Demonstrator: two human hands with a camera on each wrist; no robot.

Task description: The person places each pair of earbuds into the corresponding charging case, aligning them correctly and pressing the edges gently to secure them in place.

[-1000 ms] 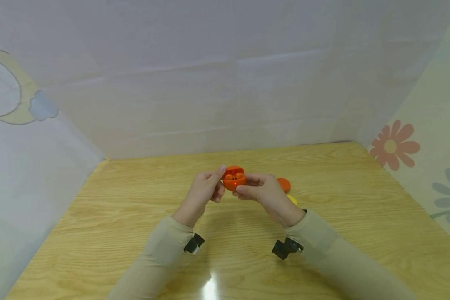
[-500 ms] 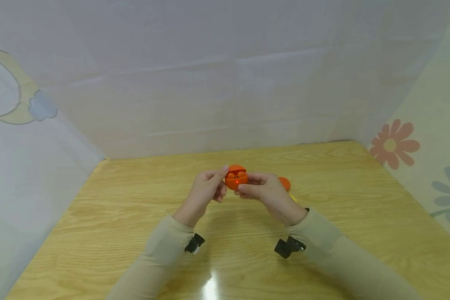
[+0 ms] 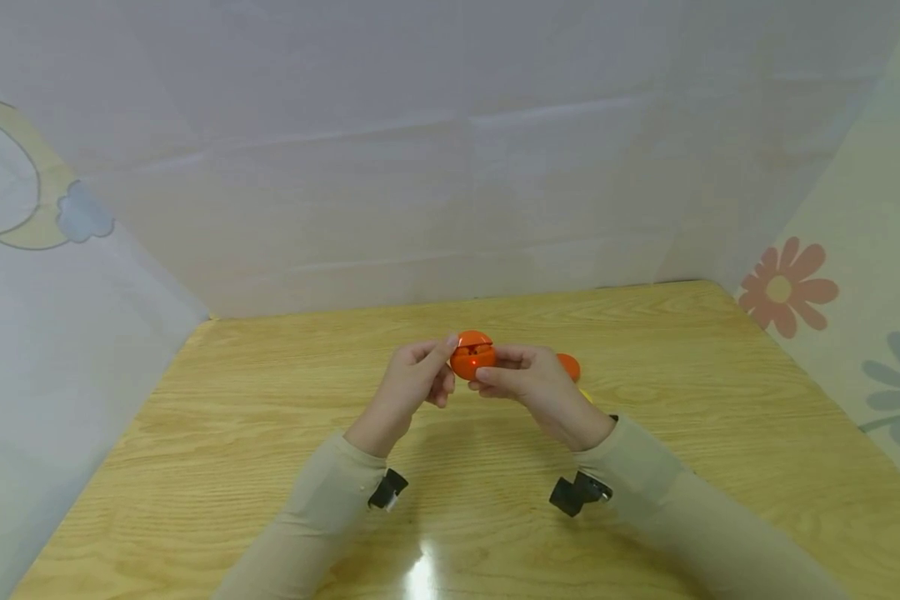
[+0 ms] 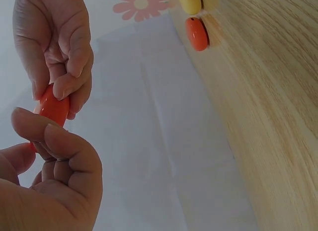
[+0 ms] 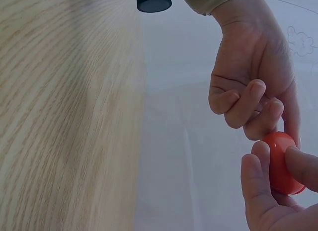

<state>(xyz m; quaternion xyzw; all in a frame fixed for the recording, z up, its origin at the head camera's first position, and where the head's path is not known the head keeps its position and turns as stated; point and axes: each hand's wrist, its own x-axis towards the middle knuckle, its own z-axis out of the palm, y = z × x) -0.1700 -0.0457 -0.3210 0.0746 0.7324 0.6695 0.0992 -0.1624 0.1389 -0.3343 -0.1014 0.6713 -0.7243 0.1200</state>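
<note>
Orange cases number two: one (image 3: 472, 357) in both hands (image 3: 528, 385), one (image 3: 569, 367) on the table.

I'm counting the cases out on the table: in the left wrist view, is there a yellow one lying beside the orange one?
Yes, a yellow case lies right next to an orange case on the wooden table.

No text, label, brand, number or sign can be read in any of the views; only printed pictures are seen on the pale fabric walls, a yellow crescent moon with a blue cloud (image 3: 45, 208) and a pink flower (image 3: 789, 289), and no lettering is carried by them
</note>
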